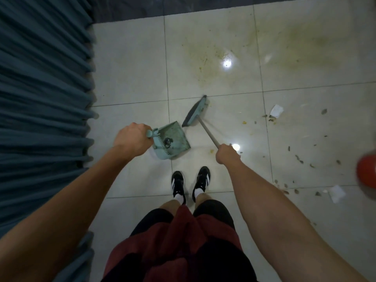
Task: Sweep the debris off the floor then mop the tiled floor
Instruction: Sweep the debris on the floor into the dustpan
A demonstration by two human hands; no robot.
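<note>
From my remote station I find the sweeping step in hand; mopping has not begun, and no mop is in view.

Grip: the left hand is curled tight round the handle of the dustpan, which sits on the tiled floor just ahead of the shoes, its open lip facing the broom. A small dark clump already lies inside the pan. The right hand is wrapped round the shaft of the broom; the broom head stands at the pan's lip, close beside its far corner. I cannot tell whether the bristles touch the pan.

Location of the work: most debris lies well to the right of the broom, as scattered dark bits and yellow crumbs, with one paper scrap farther up and another lower down. A greenish stain spreads over the tiles beyond the broom. A curtain hangs along the left side, and a red object is cut off by the right edge.

Judgement: the next move calls for reaching the broom rightward past the litter and drawing it back to the pan, which should stay flat. The stain will likely need the mop.
</note>
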